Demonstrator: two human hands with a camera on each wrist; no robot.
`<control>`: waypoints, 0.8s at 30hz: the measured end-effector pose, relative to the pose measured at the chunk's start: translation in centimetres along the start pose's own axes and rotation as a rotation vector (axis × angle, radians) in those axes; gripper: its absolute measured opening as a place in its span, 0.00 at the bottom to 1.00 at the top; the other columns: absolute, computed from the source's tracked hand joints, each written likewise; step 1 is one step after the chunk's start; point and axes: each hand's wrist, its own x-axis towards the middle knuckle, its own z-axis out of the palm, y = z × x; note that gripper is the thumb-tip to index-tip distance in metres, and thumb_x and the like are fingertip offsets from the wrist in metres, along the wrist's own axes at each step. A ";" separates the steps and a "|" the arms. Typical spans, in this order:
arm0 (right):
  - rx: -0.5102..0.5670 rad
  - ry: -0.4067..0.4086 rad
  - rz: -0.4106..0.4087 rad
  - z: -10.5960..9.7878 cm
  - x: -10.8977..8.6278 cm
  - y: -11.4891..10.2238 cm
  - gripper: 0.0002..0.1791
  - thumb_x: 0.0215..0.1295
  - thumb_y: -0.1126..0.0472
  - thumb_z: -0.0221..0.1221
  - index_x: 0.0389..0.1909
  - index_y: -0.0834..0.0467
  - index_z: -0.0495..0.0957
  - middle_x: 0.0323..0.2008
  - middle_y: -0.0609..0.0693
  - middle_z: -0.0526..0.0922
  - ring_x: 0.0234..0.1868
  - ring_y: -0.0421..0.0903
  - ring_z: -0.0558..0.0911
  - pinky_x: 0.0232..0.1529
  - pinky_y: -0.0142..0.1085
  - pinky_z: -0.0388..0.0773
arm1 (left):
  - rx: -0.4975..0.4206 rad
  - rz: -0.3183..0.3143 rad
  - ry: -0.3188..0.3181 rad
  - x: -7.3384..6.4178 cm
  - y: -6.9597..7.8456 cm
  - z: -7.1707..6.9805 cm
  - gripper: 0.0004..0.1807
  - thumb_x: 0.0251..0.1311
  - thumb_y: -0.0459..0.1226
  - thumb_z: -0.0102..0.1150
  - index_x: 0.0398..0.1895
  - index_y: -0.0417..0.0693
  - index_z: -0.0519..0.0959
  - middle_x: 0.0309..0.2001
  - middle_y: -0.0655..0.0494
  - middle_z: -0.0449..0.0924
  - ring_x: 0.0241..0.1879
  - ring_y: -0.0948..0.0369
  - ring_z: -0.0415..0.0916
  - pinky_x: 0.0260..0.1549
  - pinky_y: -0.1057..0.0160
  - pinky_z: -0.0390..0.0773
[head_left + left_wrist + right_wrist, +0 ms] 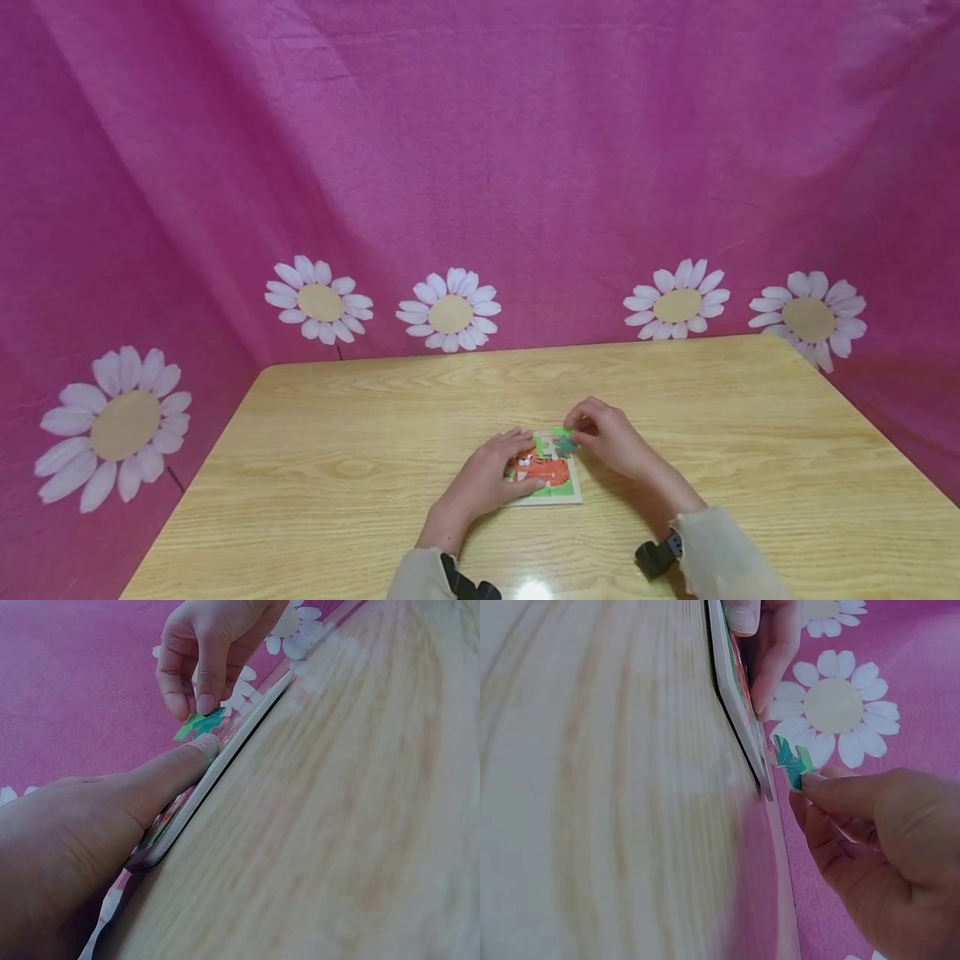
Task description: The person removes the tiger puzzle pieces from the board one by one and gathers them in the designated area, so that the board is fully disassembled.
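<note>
Puzzle board (547, 502) lies on the wooden counter (337, 483), the left hand (489, 475) resting across its left side, thumb and fingers apart. The right hand (613, 437) pinches a green puzzle piece (791, 763) between thumb and fingers at the board's far right corner.

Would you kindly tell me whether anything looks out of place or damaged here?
Nothing looks spilled or damaged; one green piece is unseated, pinched by the right hand at the far right corner of the puzzle.

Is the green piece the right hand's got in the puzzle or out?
Out: the right hand pinches the green piece, tilted up instead of lying flat in the puzzle board.
</note>
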 end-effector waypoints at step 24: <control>-0.023 0.043 0.020 -1.8 -1.0 1.6 0.06 0.61 0.73 0.61 0.36 0.61 0.79 0.37 0.53 0.80 0.39 0.43 0.80 0.39 0.30 0.81 | -0.017 -0.024 0.002 0.0 0.1 0.0 0.34 0.56 0.55 0.66 0.66 0.58 0.73 0.72 0.63 0.66 0.74 0.57 0.58 0.71 0.48 0.63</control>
